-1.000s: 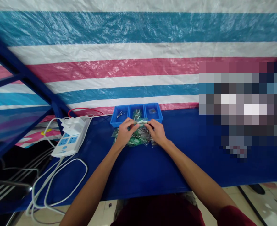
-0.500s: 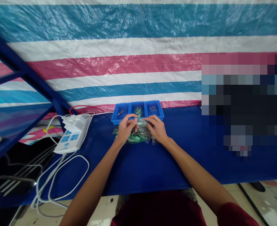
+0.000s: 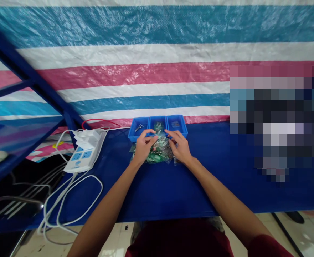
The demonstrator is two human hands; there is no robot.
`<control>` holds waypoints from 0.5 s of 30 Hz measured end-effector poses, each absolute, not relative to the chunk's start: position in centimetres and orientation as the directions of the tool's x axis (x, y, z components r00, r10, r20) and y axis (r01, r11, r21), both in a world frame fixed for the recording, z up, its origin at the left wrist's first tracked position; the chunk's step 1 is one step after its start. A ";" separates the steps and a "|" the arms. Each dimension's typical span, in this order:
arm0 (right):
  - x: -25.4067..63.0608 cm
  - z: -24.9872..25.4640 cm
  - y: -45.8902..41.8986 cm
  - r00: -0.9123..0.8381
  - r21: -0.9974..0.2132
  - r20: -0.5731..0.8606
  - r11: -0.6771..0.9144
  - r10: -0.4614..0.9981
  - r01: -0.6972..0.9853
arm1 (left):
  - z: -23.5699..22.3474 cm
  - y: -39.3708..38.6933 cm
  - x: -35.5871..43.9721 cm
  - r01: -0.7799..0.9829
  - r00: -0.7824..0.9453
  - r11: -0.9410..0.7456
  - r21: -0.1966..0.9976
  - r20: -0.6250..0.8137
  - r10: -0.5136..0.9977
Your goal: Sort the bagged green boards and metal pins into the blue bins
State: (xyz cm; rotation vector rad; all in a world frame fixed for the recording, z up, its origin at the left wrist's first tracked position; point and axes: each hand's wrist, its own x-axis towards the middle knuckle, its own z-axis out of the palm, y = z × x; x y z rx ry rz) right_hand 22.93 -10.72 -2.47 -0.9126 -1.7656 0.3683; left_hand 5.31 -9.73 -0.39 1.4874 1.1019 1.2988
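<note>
Small clear plastic bags with green and metallic contents lie in a pile (image 3: 158, 155) on the blue table, directly below my hands. My left hand (image 3: 143, 147) is over the pile's left side, thumb and index finger curved and apart. Over the right side, my right hand (image 3: 180, 145) has its fingers bent and spread, with a gap between index finger and thumb. Nothing shows clearly in either hand. Just beyond them stand three joined blue bins: the left bin (image 3: 130, 135) holds thin metal pieces, the middle bin (image 3: 153, 119) greenish bags, the right bin (image 3: 184, 131) a small clear bag.
A white power strip (image 3: 79, 166) with plugged-in adapters lies at the left, its cables (image 3: 98, 192) looping over the table's front edge. A blue metal frame (image 3: 50, 96) rises at the left. Striped sheeting (image 3: 146, 75) hangs behind the table. A pixelated area covers the right.
My fingertips, which met around a small clear bag between the hands, have moved apart slightly. The whole view has shifted a little, so the bins and table appear slightly further right.
</note>
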 end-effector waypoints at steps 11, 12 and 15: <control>22.8 -2.1 -10.8 -0.098 -0.718 0.600 0.589 0.794 0.371 | -0.6 -9.3 4.7 0.169 0.190 -0.466 0.868 0.436 0.880; 22.8 -2.1 -10.8 -0.101 -0.746 0.572 0.567 0.814 0.350 | -0.6 -9.3 4.6 0.214 0.183 -0.475 0.853 0.443 0.878; 22.7 -2.1 -10.9 -0.115 -0.818 0.489 0.501 0.865 0.283 | -0.3 -9.7 4.4 0.256 0.192 -0.431 0.865 0.392 0.900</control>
